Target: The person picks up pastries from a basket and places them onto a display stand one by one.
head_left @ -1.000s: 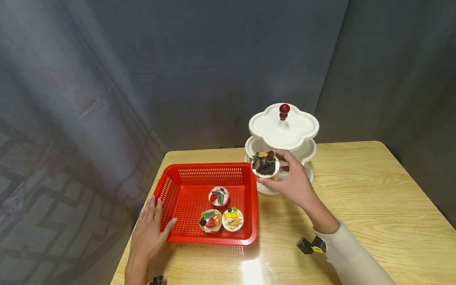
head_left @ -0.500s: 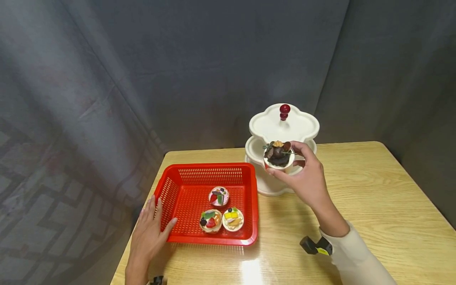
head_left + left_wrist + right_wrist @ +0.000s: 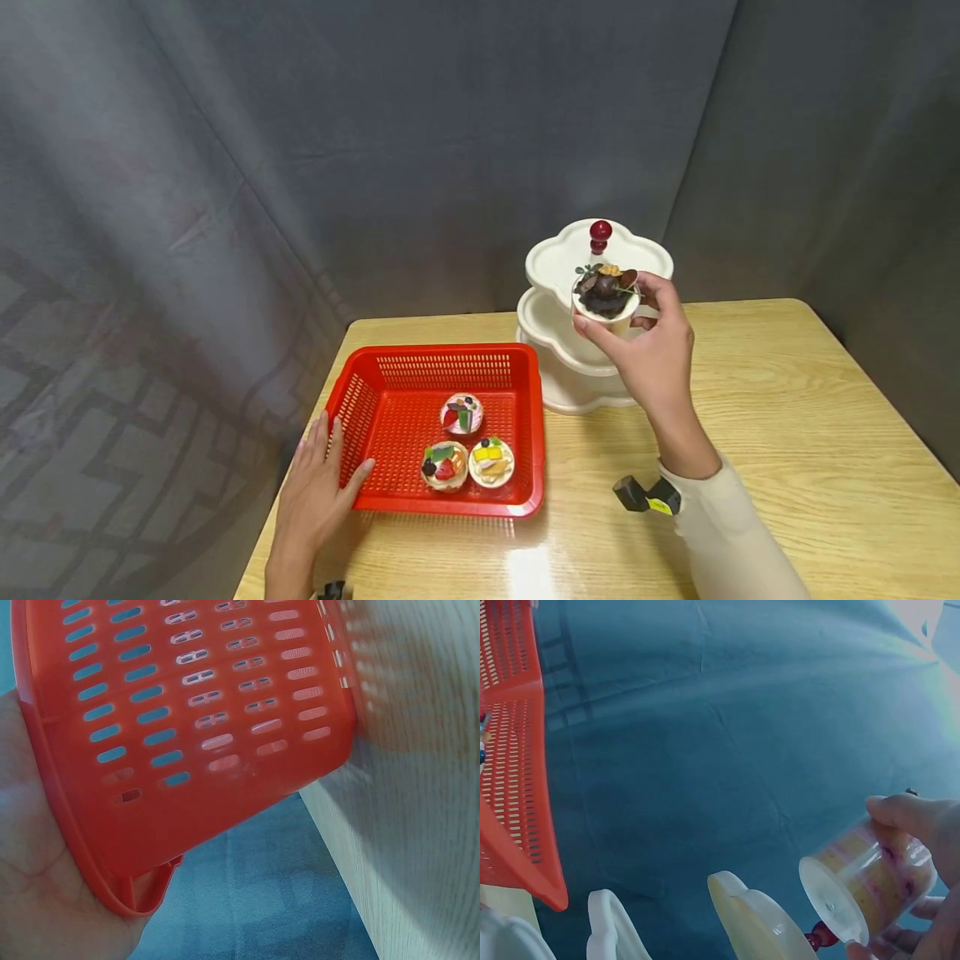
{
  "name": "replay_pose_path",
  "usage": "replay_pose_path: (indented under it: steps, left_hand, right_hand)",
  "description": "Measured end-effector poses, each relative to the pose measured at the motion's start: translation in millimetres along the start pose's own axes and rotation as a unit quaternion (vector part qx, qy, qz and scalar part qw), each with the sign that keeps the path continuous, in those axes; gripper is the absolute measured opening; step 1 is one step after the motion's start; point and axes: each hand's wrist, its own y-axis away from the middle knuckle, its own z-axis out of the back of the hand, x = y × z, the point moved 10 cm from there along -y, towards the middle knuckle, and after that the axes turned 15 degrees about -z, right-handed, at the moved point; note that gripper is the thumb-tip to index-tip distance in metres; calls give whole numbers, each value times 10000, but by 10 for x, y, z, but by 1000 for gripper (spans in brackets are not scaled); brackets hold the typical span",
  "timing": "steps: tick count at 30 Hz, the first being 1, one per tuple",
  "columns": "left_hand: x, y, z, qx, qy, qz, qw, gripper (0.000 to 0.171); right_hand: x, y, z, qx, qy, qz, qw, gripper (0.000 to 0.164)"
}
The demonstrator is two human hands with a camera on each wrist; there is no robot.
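"Red basket (image 3: 450, 505), left: what touches it?"
"Left hand (image 3: 309, 492), fingers straight, at its near left corner."
"And the chocolate-topped cup (image 3: 606, 302)?"
"Right hand (image 3: 662, 354) grips it, aloft near the white stand (image 3: 550, 321), far and right."

The right sleeve (image 3: 735, 533) is plain cream, with a black, yellow-marked device (image 3: 634, 493) at its cuff (image 3: 699, 485).

The head view looks forward and down over the counter (image 3: 750, 400) from farthest back. The left wrist view, turned sideways, sits close against the basket (image 3: 195, 817). The right wrist view faces the curtain (image 3: 667, 787), sharing the basket, at its left edge.
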Motion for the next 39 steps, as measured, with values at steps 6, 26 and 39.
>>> replay_pose_path:
  steps: [6,26,39]
  left_hand:
    - [4,0,-3,-40,-17,-23,10000,86]
    - [3,19,-18,-65,-29,4,10000,86]
    - [-12,20,1,-196,-92,-60,9997,86]
  right_hand:
    - [4,-70,-18,-273,-96,-22,9996,75]
    - [-73,-260,-96,-954,-178,20,9953,73]
    - [-83,-277,-146,-1433,30,171,9895,73]
